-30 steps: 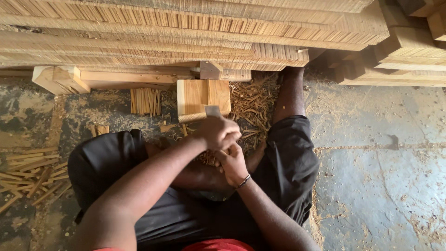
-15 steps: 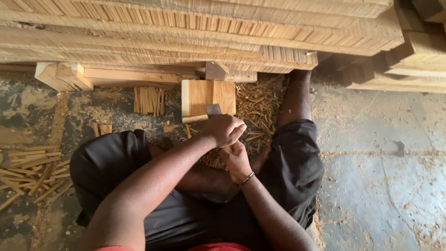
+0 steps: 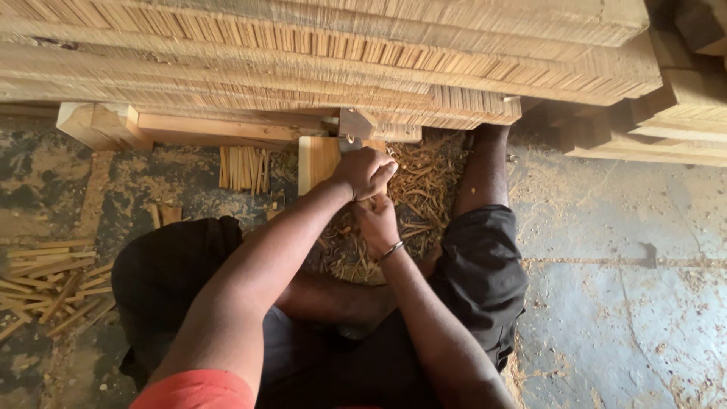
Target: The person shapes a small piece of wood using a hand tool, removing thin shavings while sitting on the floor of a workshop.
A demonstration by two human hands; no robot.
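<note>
You sit on the concrete floor [image 3: 606, 303] with your legs folded, looking down at a pale wooden block [image 3: 318, 160] standing upright just in front of your knees. Your left hand [image 3: 365, 171] is closed in a fist at the block's right edge; a second ago it sat lower, with a short tool handle showing in its grip, and now it has risen against the block and the handle is hidden, so the stroke looks mid-swing. Your right hand [image 3: 376, 225], with a metal bracelet at the wrist, is closed just below the left, on something I cannot make out. A heap of curled wood shavings [image 3: 413, 197] lies right of the block, under both hands. Left of the block stands a small bundle of thin sticks [image 3: 244, 167], and farther left loose sticks [image 3: 45, 280] are scattered. Beyond the block, stacked timber boards [image 3: 341, 53] hang low, crowding your upward swing.
</note>
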